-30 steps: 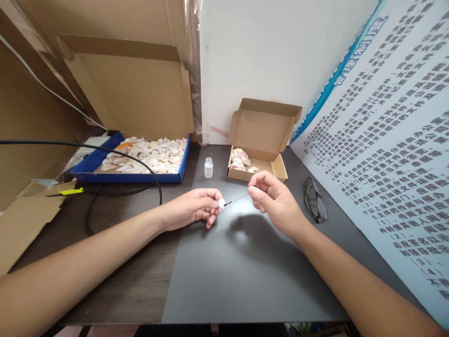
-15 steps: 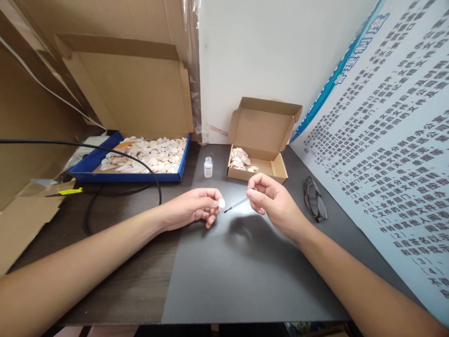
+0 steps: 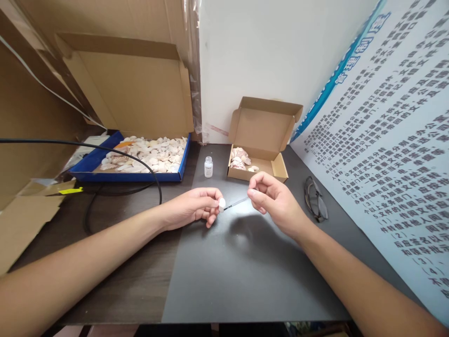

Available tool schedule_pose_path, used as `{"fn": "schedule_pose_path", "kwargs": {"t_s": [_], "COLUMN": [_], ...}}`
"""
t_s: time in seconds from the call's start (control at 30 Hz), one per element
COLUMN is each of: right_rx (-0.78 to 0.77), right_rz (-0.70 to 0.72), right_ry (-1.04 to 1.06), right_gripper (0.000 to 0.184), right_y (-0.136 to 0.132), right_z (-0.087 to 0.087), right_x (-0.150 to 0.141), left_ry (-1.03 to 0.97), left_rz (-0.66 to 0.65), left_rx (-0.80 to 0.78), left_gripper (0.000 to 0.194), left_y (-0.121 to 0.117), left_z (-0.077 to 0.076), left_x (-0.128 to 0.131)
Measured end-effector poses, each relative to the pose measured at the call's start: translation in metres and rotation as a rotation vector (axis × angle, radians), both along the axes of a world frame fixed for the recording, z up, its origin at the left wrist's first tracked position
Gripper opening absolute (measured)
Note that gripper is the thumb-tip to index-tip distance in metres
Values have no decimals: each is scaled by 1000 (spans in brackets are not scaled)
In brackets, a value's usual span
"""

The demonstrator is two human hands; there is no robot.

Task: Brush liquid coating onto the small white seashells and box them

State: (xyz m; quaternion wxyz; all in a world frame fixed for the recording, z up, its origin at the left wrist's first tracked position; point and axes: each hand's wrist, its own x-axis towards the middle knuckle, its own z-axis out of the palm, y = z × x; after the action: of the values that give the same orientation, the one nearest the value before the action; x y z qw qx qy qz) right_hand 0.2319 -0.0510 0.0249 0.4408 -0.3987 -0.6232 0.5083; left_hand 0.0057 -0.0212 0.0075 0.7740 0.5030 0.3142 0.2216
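Note:
Between the thumb and fingers of my left hand (image 3: 199,206) is a small white shell (image 3: 222,204), held a little above the dark table. My right hand (image 3: 266,193) pinches a thin brush (image 3: 238,203) with a pale shaft and a dark tip. The brush slants down to the left, and its tip is at the shell's right lower edge; whether it touches I cannot tell. Behind my hands a small clear bottle (image 3: 208,167) with a white label stands upright. The far end of the brush is hidden by my right fingers.
A blue-edged box (image 3: 129,177) full of shells stands back left, and a small cardboard box (image 3: 245,174) with several shells sits behind my right hand. A black cable (image 3: 140,162) loops across the left. Dark glasses (image 3: 315,200) lie at right, near a printed sheet (image 3: 386,164).
The brush tip drew slightly away below the shell, then came back against or near its edge. The shell turned a little in my left fingers. Both hands stayed almost in place.

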Motion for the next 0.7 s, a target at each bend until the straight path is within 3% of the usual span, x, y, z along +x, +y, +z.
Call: {"fn": "schedule_pose_path", "kwargs": {"t_s": [0.17,0.4,0.6,0.7], "right_rx": [78,20,96,76], "right_rz": [-92,-30,-65,-48], "right_ry": [-285,-75,-406,-291], "right_gripper": [21,22,18,19], "right_y": [0,0,-2,-2], "right_z": [-6,-2,-5,-4], "right_x": [-4,0,-3,-2], "left_ry": [-5,0,5,3], "left_rz": [-6,6,1,5], "left_rx": [9,-4,6,6], "left_gripper": [5,8,8,8], "left_y": [0,0,0,0], "left_z": [1,2,2,1], "left_x": [0,0,0,1]}}
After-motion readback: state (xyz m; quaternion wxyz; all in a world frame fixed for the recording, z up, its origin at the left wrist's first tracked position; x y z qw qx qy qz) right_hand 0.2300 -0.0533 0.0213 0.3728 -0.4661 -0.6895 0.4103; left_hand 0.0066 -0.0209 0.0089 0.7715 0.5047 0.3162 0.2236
